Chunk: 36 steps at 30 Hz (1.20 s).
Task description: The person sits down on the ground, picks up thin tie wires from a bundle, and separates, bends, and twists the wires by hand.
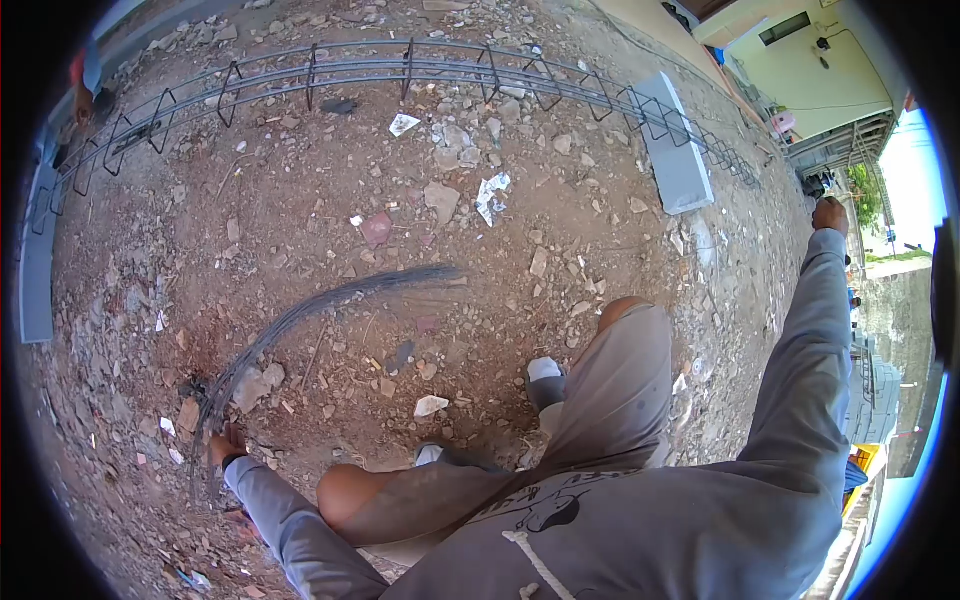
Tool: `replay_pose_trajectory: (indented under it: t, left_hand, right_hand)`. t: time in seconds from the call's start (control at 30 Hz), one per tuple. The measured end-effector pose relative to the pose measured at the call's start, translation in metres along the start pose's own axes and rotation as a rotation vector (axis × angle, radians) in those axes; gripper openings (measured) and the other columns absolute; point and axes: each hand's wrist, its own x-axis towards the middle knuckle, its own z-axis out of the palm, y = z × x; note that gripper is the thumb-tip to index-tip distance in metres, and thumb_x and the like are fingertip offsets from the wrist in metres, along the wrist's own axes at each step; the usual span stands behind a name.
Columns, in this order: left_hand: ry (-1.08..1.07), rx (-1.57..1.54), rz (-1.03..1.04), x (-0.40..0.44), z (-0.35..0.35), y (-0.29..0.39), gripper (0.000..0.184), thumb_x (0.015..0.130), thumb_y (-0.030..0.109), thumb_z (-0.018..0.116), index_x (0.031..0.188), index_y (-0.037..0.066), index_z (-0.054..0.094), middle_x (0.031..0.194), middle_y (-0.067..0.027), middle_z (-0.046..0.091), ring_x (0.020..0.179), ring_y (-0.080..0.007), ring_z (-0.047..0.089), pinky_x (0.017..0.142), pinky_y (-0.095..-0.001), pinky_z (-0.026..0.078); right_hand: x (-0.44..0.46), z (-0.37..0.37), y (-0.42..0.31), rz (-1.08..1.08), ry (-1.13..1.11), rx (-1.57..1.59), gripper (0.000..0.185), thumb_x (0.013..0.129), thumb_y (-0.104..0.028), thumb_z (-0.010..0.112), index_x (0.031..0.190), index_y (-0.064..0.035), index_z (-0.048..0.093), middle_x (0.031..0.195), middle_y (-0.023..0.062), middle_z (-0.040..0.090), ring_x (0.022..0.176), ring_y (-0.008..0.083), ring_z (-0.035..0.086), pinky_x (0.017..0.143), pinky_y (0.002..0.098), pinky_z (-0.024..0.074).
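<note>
Down at the lower left, my left hand (228,444) is at the end of a bundle of thin dark wires (290,322), its fingers curled by the strands. The bundle curves across the rubble ground toward the middle. My right arm is stretched far out to the right, and my right hand (830,215) looks closed at its end; what it holds, if anything, is too small to make out. A long rebar cage (408,68) with stirrups lies across the top, over a grey block (675,150) on the right and another grey block (38,255) at the far left.
Stones and tile pieces (491,198) litter the dirt. Another person's hand (84,104) shows at the upper left, near the cage's end. A pale building (830,70) stands at the upper right. My bent knees and feet are at the lower middle.
</note>
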Motion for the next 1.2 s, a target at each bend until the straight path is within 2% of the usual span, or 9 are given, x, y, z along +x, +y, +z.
replay_pose_trajectory:
  t: [0.13, 0.23, 0.4, 0.47, 0.6, 0.67, 0.9, 0.93, 1.2]
  left_hand:
    - [0.108, 0.05, 0.058, -0.042, 0.001, -0.011, 0.043, 0.089, 0.042, 0.042, 0.122, 0.015, 0.048, 0.11, -0.0082, 0.063, 0.088, -0.023, 0.064, 0.071, -0.037, 0.052]
    - [0.351, 0.86, 0.506, -0.013, 0.006, -0.004, 0.061, 0.085, 0.053, 0.044, 0.118, 0.002, 0.053, 0.11, -0.02, 0.06, 0.098, -0.034, 0.058, 0.086, -0.0409, 0.044]
    - [0.507, 0.344, 0.841, -0.081, 0.025, 0.056, 0.067, 0.083, 0.053, 0.046, 0.11, -0.007, 0.059, 0.111, -0.0299, 0.056, 0.102, -0.0412, 0.055, 0.093, -0.0434, 0.039]
    - [0.57, 0.526, 0.818, -0.209, 0.028, 0.094, 0.06, 0.084, 0.044, 0.051, 0.114, -0.009, 0.055, 0.113, -0.0274, 0.057, 0.102, -0.0375, 0.056, 0.092, -0.042, 0.041]
    - [0.479, 0.151, 1.003, -0.219, 0.012, 0.148, 0.046, 0.086, 0.03, 0.054, 0.114, -0.006, 0.056, 0.108, -0.0194, 0.061, 0.099, -0.0271, 0.059, 0.089, -0.0387, 0.044]
    - [-0.029, -0.248, 1.124, -0.244, 0.054, 0.147, 0.039, 0.088, 0.026, 0.05, 0.115, -0.001, 0.057, 0.108, -0.0151, 0.062, 0.1, -0.0223, 0.059, 0.087, -0.0371, 0.044]
    - [-1.007, 0.296, 0.675, -0.456, 0.279, -0.026, 0.051, 0.093, 0.045, 0.042, 0.119, 0.002, 0.052, 0.114, -0.0109, 0.06, 0.103, -0.0199, 0.057, 0.089, -0.0328, 0.04]
    - [-1.179, 0.402, 0.636, -0.468, 0.298, -0.06, 0.054, 0.093, 0.047, 0.041, 0.119, 0.001, 0.052, 0.114, -0.0125, 0.06, 0.102, -0.0208, 0.058, 0.089, -0.0332, 0.041]
    - [-1.356, 0.537, 0.315, -0.5, 0.328, -0.17, 0.04, 0.091, 0.027, 0.053, 0.119, -0.001, 0.049, 0.104, -0.0149, 0.062, 0.088, -0.0208, 0.063, 0.074, -0.0318, 0.052]
  right_hand:
    - [-0.006, -0.048, 0.029, 0.151, 0.016, 0.643, 0.026, 0.084, -0.027, 0.051, 0.093, -0.0076, 0.067, 0.061, 0.0054, 0.061, 0.053, 0.0133, 0.059, 0.049, 0.0292, 0.0428]
    - [-0.016, -0.071, 0.018, 0.182, 0.099, 0.96, 0.022, 0.086, -0.023, 0.054, 0.093, -0.006, 0.066, 0.062, 0.0016, 0.059, 0.052, 0.0091, 0.055, 0.046, 0.0245, 0.04]
    - [0.011, -0.107, 0.01, 0.048, 0.136, 1.166, 0.024, 0.086, -0.025, 0.055, 0.096, -0.0067, 0.066, 0.069, 0.0008, 0.061, 0.06, 0.0085, 0.057, 0.051, 0.023, 0.0392]
    - [0.042, -0.127, 0.02, 0.064, 0.189, 1.272, 0.024, 0.087, -0.026, 0.055, 0.099, -0.0081, 0.066, 0.075, -0.0002, 0.063, 0.066, 0.0079, 0.059, 0.057, 0.0231, 0.04]
    - [0.036, -0.172, -0.018, -0.016, 0.281, 1.452, 0.03, 0.088, -0.029, 0.055, 0.11, -0.0109, 0.064, 0.086, -0.0002, 0.065, 0.078, 0.0074, 0.06, 0.063, 0.0213, 0.04]
    - [0.001, -0.172, -0.067, -0.173, 0.296, 1.504, 0.029, 0.087, -0.028, 0.056, 0.107, -0.0093, 0.064, 0.084, 0.0007, 0.064, 0.078, 0.0086, 0.061, 0.064, 0.0219, 0.0406]
    - [-0.256, -0.031, -0.279, -0.497, -0.171, 1.548, 0.016, 0.083, -0.01, 0.056, 0.092, -0.0009, 0.065, 0.063, 0.0063, 0.062, 0.052, 0.0101, 0.057, 0.051, 0.0252, 0.0452]
    - [-0.306, -0.017, -0.292, -0.387, -0.401, 1.633, 0.017, 0.078, -0.017, 0.056, 0.085, -0.0069, 0.068, 0.073, 0.0141, 0.065, 0.073, 0.032, 0.062, 0.068, 0.039, 0.0483]
    - [-0.443, 0.002, -0.285, -0.438, -1.144, 1.504, 0.016, 0.083, -0.013, 0.052, 0.087, -0.0035, 0.064, 0.066, 0.0112, 0.063, 0.057, 0.0221, 0.064, 0.056, 0.035, 0.0506]
